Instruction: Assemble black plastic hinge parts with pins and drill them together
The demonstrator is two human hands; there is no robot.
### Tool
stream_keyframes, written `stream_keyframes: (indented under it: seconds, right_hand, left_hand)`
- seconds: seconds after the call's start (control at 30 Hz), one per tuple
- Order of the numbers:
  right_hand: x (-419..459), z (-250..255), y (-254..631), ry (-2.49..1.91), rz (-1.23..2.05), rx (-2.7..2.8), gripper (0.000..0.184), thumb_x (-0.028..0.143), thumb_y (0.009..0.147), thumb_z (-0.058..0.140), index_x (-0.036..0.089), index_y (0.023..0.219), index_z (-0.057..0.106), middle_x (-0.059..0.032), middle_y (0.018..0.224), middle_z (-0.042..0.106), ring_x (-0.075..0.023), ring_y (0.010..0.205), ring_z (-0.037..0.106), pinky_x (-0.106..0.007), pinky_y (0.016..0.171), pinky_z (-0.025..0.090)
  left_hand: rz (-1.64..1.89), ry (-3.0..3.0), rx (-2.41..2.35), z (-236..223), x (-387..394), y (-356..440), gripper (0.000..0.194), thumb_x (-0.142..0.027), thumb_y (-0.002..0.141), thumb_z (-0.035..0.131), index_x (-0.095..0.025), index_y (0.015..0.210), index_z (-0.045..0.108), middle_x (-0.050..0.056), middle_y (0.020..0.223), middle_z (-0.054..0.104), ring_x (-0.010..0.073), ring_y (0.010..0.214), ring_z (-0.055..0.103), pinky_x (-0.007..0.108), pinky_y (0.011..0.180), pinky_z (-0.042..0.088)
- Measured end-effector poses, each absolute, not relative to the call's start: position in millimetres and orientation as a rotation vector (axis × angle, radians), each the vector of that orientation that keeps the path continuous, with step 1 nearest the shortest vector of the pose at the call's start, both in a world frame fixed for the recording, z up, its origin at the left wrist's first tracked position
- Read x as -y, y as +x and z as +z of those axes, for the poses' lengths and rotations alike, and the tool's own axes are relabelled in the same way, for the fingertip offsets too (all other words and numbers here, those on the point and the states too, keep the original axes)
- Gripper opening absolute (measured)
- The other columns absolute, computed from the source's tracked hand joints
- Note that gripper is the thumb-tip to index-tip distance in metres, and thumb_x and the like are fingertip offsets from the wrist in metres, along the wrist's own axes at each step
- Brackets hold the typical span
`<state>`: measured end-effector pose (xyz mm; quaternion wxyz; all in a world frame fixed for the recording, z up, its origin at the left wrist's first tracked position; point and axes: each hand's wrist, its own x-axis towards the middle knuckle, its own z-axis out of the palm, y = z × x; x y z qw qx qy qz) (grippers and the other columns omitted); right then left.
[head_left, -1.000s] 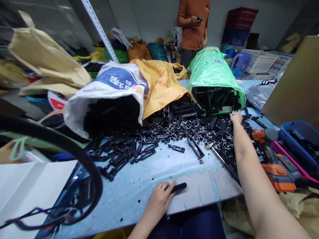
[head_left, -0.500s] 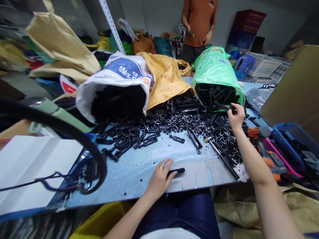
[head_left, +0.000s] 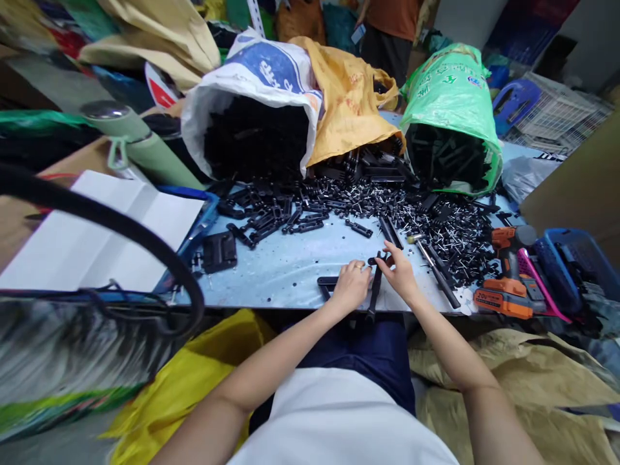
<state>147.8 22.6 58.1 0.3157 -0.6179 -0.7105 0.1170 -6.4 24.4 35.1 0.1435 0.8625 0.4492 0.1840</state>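
My left hand [head_left: 352, 284] is closed over a black plastic link [head_left: 328, 281], whose rounded end and a second leg stick out on its left at the table's front. A long, narrow black plastic bar [head_left: 374, 294] is pinched in my right hand [head_left: 400, 276]. It points down across the table edge, close beside my left fingertips. The fingers hide where the two parts come together, so I cannot tell whether they are joined. To the right of my right hand lies a hammer [head_left: 438, 274] with a metal shaft and dark grip.
Nails and black parts [head_left: 450, 232] are heaped across the table's middle. Behind lie a white sack [head_left: 198, 123], a yellow sack [head_left: 339, 103] and a green sack [head_left: 448, 90]. An orange cordless drill [head_left: 506, 294] and blue basket [head_left: 557, 271] are at right; a person [head_left: 392, 26] stands behind.
My right hand has come back from the green sack's mouth to the table's front with a black bar, beside my left hand. The view has tilted down.
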Motion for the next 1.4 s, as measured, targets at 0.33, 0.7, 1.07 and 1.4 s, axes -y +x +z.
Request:
stream_keyframes:
  seconds: [0.33,0.7,1.07,1.4]
  right_hand:
    - [3,65,122,-2.552,0.298,2.022,0.027,0.037,0.087,0.045,0.013,0.096,0.053,-0.0186,0.098,0.062,-0.0287,0.094,0.059,-0.035,0.067,0.047]
    - [14,97,154,-2.052,0.627,2.719,0.036,0.049,0.088,0.041,0.016,0.099,0.047,-0.0094,0.081,0.067,-0.0236,0.077,0.064,-0.026,0.058,0.035]
    - [13,71,146,-1.694,0.375,2.961,0.031,0.044,0.090,0.040,0.018,0.097,0.055,-0.0076,0.088,0.062,-0.0183,0.080,0.059,-0.025,0.055,0.031]
    - [20,56,150,-1.563,0.259,2.847,0.032,0.045,0.089,0.043,0.017,0.086,0.058,-0.0059,0.078,0.059,-0.0156,0.073,0.054,-0.025,0.056,0.029]
  left_hand:
    - [0.162,2.682,-1.157,26,-35,-39,0.023,-0.025,0.086,0.048,-0.013,0.106,0.055,0.010,0.089,0.062,0.0219,0.090,0.057,0.032,0.074,0.044]
    - [0.184,2.596,-1.042,25,-38,-44,0.031,-0.033,0.088,0.042,-0.018,0.114,0.051,0.009,0.098,0.060,0.0209,0.094,0.054,0.033,0.080,0.043]
    - [0.108,2.518,-0.946,42,-37,-42,0.053,-0.061,0.078,0.044,-0.020,0.111,0.051,0.008,0.103,0.056,0.0242,0.097,0.050,0.037,0.082,0.038]
    - [0.085,2.599,-0.939,38,-35,-43,0.067,-0.070,0.065,0.054,-0.019,0.107,0.050,0.010,0.104,0.056,0.0264,0.096,0.050,0.038,0.082,0.036]
